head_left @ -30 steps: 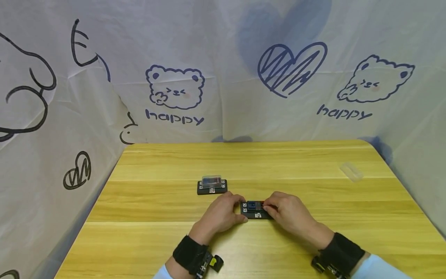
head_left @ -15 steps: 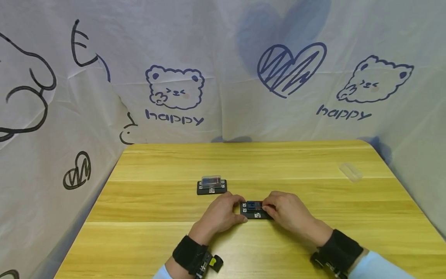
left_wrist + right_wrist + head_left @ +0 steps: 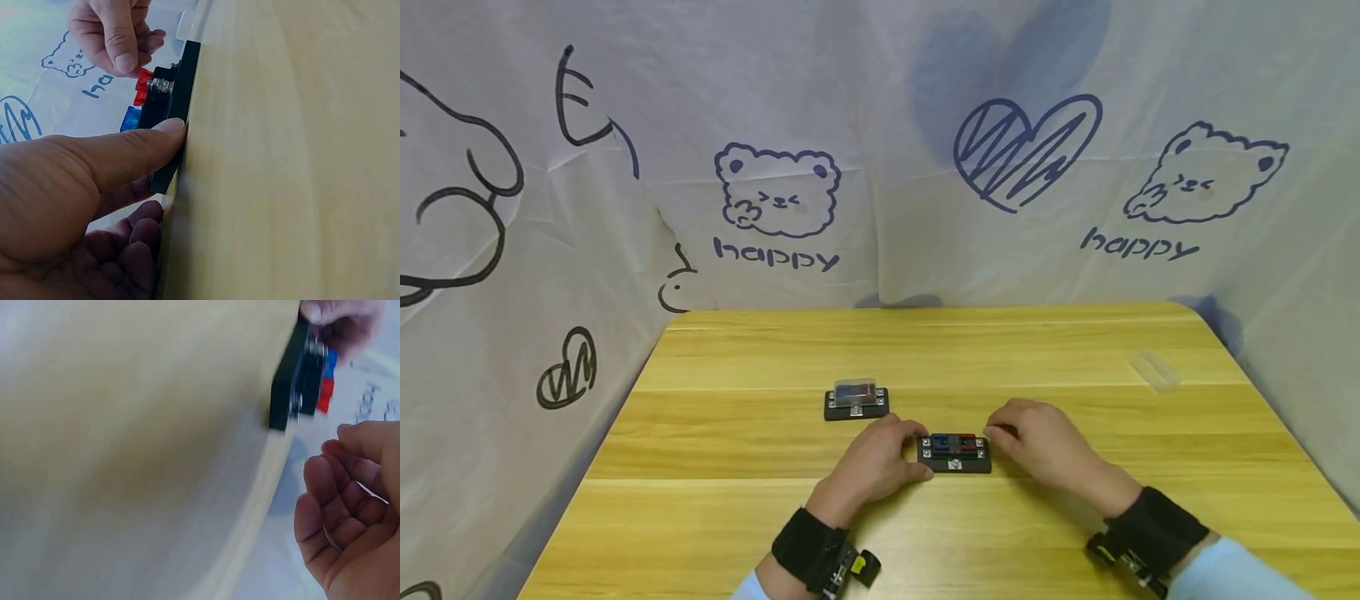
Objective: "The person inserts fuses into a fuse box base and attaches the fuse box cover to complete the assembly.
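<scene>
A black fuse block (image 3: 954,466) with blue fuses (image 3: 130,119) and red fuses (image 3: 325,395) on top lies on the table. My left hand (image 3: 882,460) pinches its left end, the thumb along the near edge and the fingers at the far side. Just off the block's right end is my right hand (image 3: 1041,442), its fingers loosely bent. Nothing shows between its thumb and fingers in the right wrist view. Behind my left hand sits a second black fuse block (image 3: 856,412), topped by a clear cover (image 3: 855,392).
A loose clear cover (image 3: 1155,372) lies at the back right of the wood-grain table (image 3: 760,350). White cloth (image 3: 880,100) with drawings hangs behind the table and at both sides.
My right hand has come off the block's right end and moved a little right and away, uncovering the red fuses. The left hand has stayed in place on the block.
</scene>
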Demonstrator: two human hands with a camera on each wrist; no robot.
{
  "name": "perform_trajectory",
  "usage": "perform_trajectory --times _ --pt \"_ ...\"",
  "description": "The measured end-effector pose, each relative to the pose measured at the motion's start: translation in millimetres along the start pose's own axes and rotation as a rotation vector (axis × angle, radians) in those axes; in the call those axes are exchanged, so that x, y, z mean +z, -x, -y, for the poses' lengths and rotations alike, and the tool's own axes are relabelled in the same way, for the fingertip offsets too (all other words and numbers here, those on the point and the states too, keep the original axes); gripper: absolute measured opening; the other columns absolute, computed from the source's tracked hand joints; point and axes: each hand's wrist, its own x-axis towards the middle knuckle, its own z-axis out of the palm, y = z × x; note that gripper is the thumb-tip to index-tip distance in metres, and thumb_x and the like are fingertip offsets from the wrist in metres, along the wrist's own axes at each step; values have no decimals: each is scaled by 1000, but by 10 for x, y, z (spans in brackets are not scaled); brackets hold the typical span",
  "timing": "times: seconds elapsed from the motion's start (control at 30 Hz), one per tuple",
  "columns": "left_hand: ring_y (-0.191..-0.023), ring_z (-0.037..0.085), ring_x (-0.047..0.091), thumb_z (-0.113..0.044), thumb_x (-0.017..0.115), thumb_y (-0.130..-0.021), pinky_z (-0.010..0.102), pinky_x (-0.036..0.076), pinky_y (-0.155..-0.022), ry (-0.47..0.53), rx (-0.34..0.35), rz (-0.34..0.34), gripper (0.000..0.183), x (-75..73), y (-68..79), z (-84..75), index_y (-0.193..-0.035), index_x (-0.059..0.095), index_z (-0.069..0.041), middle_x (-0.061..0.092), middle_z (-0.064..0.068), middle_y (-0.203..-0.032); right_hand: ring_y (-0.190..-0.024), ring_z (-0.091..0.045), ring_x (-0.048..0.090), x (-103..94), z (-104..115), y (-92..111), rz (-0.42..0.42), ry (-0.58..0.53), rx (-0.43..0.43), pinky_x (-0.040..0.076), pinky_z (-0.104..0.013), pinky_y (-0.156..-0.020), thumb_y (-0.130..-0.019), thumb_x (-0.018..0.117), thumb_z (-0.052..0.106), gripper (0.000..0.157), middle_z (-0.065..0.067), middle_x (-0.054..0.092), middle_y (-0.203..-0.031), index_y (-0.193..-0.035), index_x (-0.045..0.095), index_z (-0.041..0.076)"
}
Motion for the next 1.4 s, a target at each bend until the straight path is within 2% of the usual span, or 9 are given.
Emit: perform_trajectory --times 0.3,0.57,0.67,0.77,0.87,1.0,1.13,1.27,1.4 --pt "-78 12 48 -41 80 -75 29 45 -71 -8 -5 4 52 1 6 5 -120 64 -20 53 -3 -91 -75 -22 61 -273 -642 31 -99 155 77 52 -42 -64 -92 64 18 13 -8 67 -87 -96 72 9" --pt "-78 12 48 -41 79 -76 29 44 -70 1 -4 11 52 -4 9 3 -121 64 -20 53 -3 -91 -75 -32 59 -460 -1171 149 -139 222 206 50 -50 -63 -92 60 16 23 -22 64 -94 -106 67 -2" --pt "-78 12 48 -41 79 -76 29 44 -71 5 -7 10 52 -4 10 4 -121 64 -20 53 -3 -92 -85 -44 55 -519 -1287 171 -136 239 297 47 -58 -70 -92 59 17 33 -31 60 -100 -112 61 -9" --pt "-79 12 48 -41 79 -76 30 45 -71 11 -13 9 51 -2 6 8 -121 64 -21 54 -2 -93 -93 -55 44 -566 -1398 192 -115 250 420 41 -65 -75 -92 57 19 42 -39 51 -105 -115 53 -16" --pt "-79 12 49 -43 79 -76 30 45 -72 12 -21 10 52 2 4 13 -121 64 -21 54 -2 -94 -91 -60 35 -596 -1508 218 -79 237 548 37 -66 -71 -92 55 22 48 -43 42 -102 -112 46 -21" --pt "-80 12 49 -44 79 -75 31 46 -73 7 -32 15 53 9 4 17 -121 64 -22 55 -2 -95 -86 -60 34 -606 -1614 242 -32 219 655 35 -64 -68 -91 52 25 50 -43 39 -93 -103 42 -23" --pt "-79 12 49 -44 80 -75 31 46 -73 6 -34 12 53 8 6 14 -120 64 -22 55 -2 -95 -85 -59 38 -604 -1668 252 17 209 696 35 -61 -70 -91 48 24 48 -41 42 -87 -98 42 -23" --pt "-78 12 48 -43 80 -75 30 45 -72 6 -28 10 52 2 8 8 -120 64 -23 54 -3 -93 -82 -57 43 -614 -1694 263 26 195 678 37 -58 -70 -91 44 17 39 -40 47 -83 -93 45 -22" --pt "-78 12 48 -43 79 -75 30 45 -71 7 -27 11 52 -8 11 5 -120 64 -22 54 -3 -93 -73 -54 48 -615 -1687 254 -3 189 644 40 -56 -62 -89 45 13 32 -36 51 -77 -89 48 -19"
